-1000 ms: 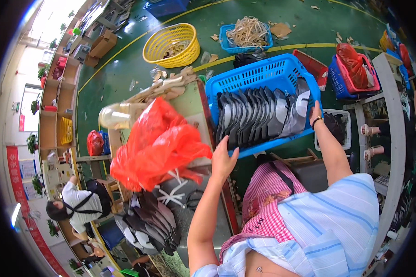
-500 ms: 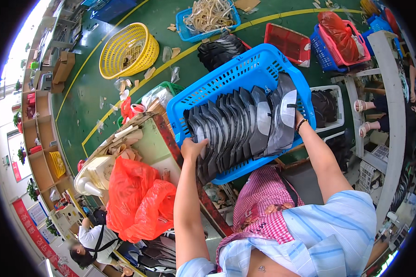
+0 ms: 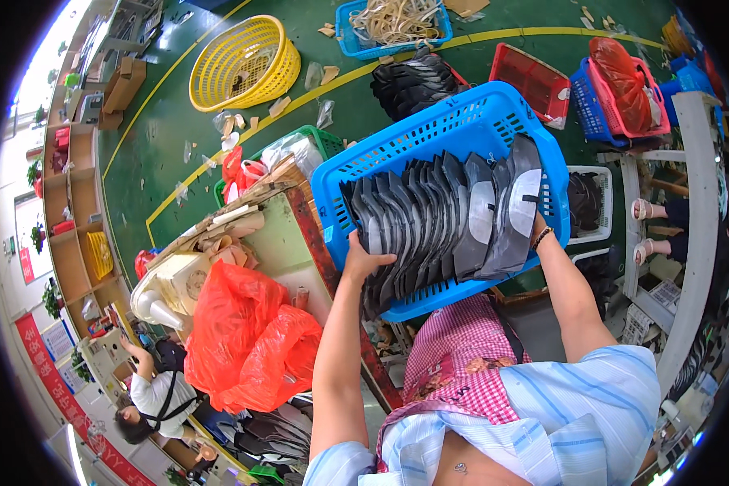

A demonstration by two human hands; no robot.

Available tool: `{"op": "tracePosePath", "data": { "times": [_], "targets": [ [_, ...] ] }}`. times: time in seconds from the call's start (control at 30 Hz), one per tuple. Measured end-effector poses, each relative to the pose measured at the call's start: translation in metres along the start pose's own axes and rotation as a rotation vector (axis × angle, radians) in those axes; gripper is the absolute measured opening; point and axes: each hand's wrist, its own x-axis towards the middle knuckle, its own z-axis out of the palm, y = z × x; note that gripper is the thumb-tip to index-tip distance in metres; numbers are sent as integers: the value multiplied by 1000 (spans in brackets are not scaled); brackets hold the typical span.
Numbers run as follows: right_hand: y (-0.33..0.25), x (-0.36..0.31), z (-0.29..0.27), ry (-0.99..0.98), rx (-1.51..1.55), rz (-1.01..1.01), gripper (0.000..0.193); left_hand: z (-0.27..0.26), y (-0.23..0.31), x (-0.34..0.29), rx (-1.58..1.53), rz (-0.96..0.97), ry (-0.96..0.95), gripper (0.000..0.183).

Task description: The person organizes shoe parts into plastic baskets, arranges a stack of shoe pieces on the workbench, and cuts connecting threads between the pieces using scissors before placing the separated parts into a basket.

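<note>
A row of black-and-grey cut pieces (image 3: 419, 223), which look like shoe uppers, stands packed on edge in a blue plastic basket (image 3: 403, 148). At the row's left end my left hand (image 3: 366, 261) is closed against the pieces, its thumb lying over the nearest ones. My right hand (image 3: 540, 229) presses the other end, mostly hidden between the last pieces and the basket's right side. The row is held between both hands. Two pieces at the right lean apart from the tighter part of the row and show pale grey patches.
Left of the basket is a table (image 3: 277, 266) with a crumpled red plastic bag (image 3: 249, 340). On the green floor beyond are a yellow basket (image 3: 277, 77), black pieces (image 3: 413, 85) and a red crate (image 3: 530, 85). A metal frame (image 3: 699, 178) stands at right. A co-worker (image 3: 158, 393) is at far left.
The view has shifted a little, so the basket and surroundings sit farther right in the picture. Both hands keep hold of the row; the co-worker's arm has moved.
</note>
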Motion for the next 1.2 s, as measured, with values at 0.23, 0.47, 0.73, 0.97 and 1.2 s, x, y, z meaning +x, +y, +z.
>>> {"op": "tracePosePath", "data": {
  "times": [0.23,0.47,0.73,0.97,1.2],
  "targets": [
    [-17,-25,5,-115,95,-60,44,4,67,-79,175,31,141,87],
    [-69,-101,74,-4,153,-216,45,-16,111,-172,-9,174,136,81],
    [-130,-200,171,83,402,-163,47,-64,52,-320,-236,240,329,78],
    [-15,-198,244,-313,114,91,45,-78,-50,-552,-343,239,759,84],
    [232,-246,240,-638,-88,517,42,-77,-245,-772,-573,118,822,88]
  ]
}}
